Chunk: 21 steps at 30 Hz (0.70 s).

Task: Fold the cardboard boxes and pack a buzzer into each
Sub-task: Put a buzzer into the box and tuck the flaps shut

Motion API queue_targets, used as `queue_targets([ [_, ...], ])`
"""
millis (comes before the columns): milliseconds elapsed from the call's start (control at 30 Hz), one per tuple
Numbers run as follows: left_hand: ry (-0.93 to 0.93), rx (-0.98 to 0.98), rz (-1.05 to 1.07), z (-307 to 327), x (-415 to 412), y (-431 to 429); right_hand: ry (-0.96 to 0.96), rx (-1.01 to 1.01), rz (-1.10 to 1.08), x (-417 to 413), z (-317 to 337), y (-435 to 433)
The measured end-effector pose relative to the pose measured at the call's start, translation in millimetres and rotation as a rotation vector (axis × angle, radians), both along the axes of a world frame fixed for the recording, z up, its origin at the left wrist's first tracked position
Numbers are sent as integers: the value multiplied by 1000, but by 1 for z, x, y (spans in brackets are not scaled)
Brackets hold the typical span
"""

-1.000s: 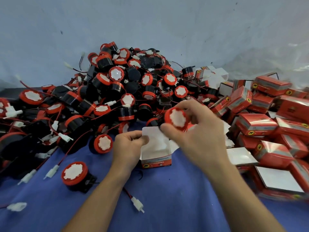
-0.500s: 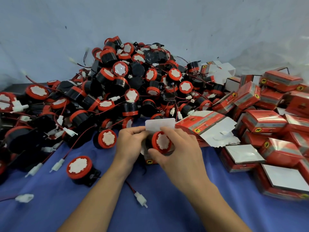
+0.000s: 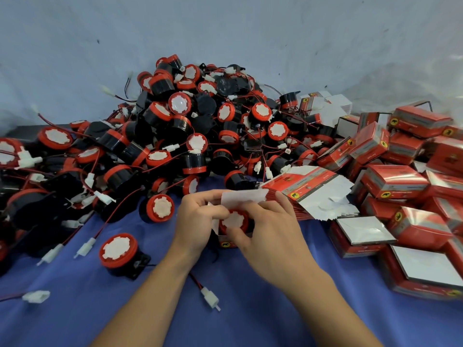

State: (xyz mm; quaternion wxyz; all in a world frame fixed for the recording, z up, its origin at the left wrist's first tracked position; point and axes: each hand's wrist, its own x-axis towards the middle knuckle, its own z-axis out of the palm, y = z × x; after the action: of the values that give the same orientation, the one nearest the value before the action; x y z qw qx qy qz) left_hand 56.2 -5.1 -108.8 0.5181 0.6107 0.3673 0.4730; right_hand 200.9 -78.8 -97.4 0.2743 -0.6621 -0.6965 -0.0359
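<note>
**A:** Packing status?

**B:** Part-way, by my read. The table (image 3: pixel 62 319) carries a big pile of loose buzzers (image 3: pixel 190 136) at the back and left, nowhere near used up. On the right is a heap of closed boxes (image 3: pixel 395 181), so plenty are done. Between them sits a fanned stack of flat boxes (image 3: pixel 308 182), not yet folded, just beyond the right hand.

**A:** Current unit?

**B:** One box (image 3: pixel 226 243) is folded and stands at centre on the table, top flap (image 3: pixel 244 197) up. The buzzer (image 3: pixel 234 220) is in its mouth, red-and-white face up. Can't tell if it's fully seated. Probably left on this one: press it home, tuck the wire, close the flap.

**A:** Grips?

**B:** Left hand (image 3: pixel 198 221): grip clamped on the box, fingers curled at its left wall and flap, steadying it. Right hand (image 3: pixel 273 231): grip pinched on the buzzer, thumb on the near rim, fingers over the far side.

**A:** Wire?

**B:** A red-black lead with a white plug (image 3: pixel 210 298) lies on the table between the forearms. It runs under the left arm, so I can't tell whether it's this buzzer's.
</note>
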Motion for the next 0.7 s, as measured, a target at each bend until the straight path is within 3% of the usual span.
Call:
queue_targets([
  [167, -23, -36, 8, -1, -1, 0, -21, -93, 48, 3, 1, -1],
  [267, 145, 81, 76, 0, 2, -7, 188, -58, 73, 8, 0, -2],
  [367, 261, 183, 111, -1, 6, -12, 395, 53, -96, 22, 2, -3],
  [467, 273, 194, 113, 1, 5, -15, 272, -37, -239, 37, 4, -4],
  [567, 300, 211, 126, 1, 5, -16, 158, -127, -202, 38, 5, -4],
  [700, 303, 206, 116, 0, 5, -14, -47, -98, -207, 37, 6, -3],
])
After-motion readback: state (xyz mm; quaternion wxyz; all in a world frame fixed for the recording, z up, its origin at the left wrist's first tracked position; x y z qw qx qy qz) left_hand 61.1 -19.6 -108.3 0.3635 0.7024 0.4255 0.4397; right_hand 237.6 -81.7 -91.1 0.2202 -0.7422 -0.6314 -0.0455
